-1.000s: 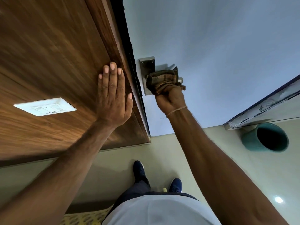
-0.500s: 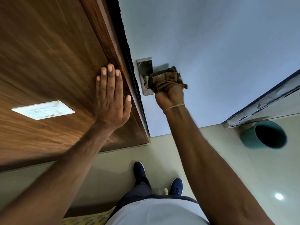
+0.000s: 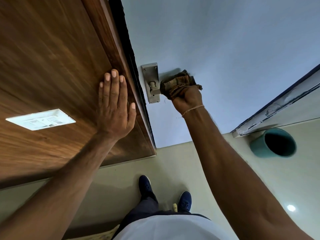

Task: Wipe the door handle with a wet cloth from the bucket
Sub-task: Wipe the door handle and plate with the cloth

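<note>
A metal door handle (image 3: 153, 88) on a steel backplate (image 3: 150, 73) is fixed to the pale blue door (image 3: 225, 49). My right hand (image 3: 187, 99) is closed around a brown cloth (image 3: 178, 83) wrapped over the outer part of the lever; the lever's root and spindle show to the left of the cloth. My left hand (image 3: 115, 104) lies flat with fingers apart on the brown wooden panel (image 3: 52, 58) beside the door edge. A teal bucket (image 3: 273, 144) stands on the floor at the right.
A white switch plate (image 3: 40, 119) is set in the wooden panel at the left. A white-and-blue frame edge (image 3: 277, 103) runs diagonally above the bucket. My two dark blue shoes (image 3: 146, 186) stand on the pale floor (image 3: 181, 161) below the door.
My right hand has slid the cloth rightward along the lever, away from the backplate, uncovering the spindle and the lever's root. My left hand stays flat on the panel.
</note>
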The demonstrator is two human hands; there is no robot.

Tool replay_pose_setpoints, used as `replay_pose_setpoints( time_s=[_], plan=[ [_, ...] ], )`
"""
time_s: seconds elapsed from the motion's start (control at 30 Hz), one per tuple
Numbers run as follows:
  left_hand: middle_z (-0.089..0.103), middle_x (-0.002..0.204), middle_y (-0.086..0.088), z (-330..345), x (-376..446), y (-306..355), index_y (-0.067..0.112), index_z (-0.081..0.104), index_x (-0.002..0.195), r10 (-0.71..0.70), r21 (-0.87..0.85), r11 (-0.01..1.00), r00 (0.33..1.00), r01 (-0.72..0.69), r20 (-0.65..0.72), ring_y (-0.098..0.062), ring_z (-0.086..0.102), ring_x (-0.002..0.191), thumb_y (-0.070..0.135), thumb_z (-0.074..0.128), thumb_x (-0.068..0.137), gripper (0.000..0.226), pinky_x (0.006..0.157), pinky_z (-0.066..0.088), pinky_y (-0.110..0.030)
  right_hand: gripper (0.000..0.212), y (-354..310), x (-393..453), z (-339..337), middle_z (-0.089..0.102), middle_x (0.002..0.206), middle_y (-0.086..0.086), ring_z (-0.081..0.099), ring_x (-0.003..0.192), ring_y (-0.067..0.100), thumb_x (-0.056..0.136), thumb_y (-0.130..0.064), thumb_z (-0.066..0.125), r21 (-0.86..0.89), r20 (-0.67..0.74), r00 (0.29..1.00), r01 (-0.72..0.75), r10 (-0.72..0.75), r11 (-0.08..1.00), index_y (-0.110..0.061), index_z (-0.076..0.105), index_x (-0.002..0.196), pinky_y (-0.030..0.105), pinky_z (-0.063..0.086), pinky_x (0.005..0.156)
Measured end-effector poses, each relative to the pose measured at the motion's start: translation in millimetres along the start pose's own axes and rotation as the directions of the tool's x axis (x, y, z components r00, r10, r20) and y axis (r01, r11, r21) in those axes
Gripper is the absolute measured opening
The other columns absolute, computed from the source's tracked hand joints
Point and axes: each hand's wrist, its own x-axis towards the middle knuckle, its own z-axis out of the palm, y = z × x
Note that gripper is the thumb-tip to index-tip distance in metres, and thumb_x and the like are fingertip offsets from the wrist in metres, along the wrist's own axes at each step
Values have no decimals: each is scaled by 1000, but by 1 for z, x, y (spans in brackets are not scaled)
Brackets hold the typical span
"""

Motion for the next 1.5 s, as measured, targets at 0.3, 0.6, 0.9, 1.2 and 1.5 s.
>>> replay_pose_setpoints(
  time_s=[0.3, 0.6, 0.9, 1.2, 1.5],
  plan=[
    [8, 174, -23, -2, 0, 1, -2, 10, 168, -3, 7, 1000, 1000, 3, -5, -29, -7, 166, 34, 38, 110, 74, 136, 10, -51, 41, -9, -17, 5, 75, 99, 6, 74, 91, 25, 67, -4, 55, -816, 306, 861, 457, -406, 354, -17, 66, 104, 42, 63, 85],
    [25, 170, -32, 8, 1, 11, -2, 8, 167, -30, 3, 1000, 998, 30, -56, -44, 18, 162, 35, 38, 109, 75, 136, 11, -52, 43, -14, -20, -11, 66, 110, 14, 57, 99, 40, 73, -4, 59, -433, 820, 570, 560, -51, -707, -6, 61, 116, 46, 47, 86],
    [23, 171, -30, 13, 2, 12, -1, 6, 167, -56, 8, 998, 996, 57, -72, -34, 6, 164, 34, 42, 107, 78, 135, 15, -55, 64, -3, -36, 12, 65, 132, 15, 59, 116, 41, 79, -4, 61, -180, 812, 508, 687, 288, -705, -13, 59, 142, 49, 51, 99],
    [22, 172, -29, 8, 1, 14, -2, 10, 167, -48, 21, 999, 996, 50, -77, -31, 0, 166, 32, 43, 108, 76, 136, 13, -53, 41, -30, -28, 8, 69, 107, 10, 60, 102, 38, 87, -35, 39, -275, 768, 630, 490, 118, -827, -14, 66, 110, 43, 44, 90],
    [23, 171, -30, 7, 1, 15, -4, 11, 166, -50, 11, 999, 996, 50, -68, -42, 17, 163, 30, 47, 106, 78, 135, 15, -54, 22, -8, -35, 54, 74, 101, 10, 65, 97, 37, 97, -33, 43, -422, 510, 846, 403, 156, -812, -21, 60, 91, 42, 40, 89]
  ],
)
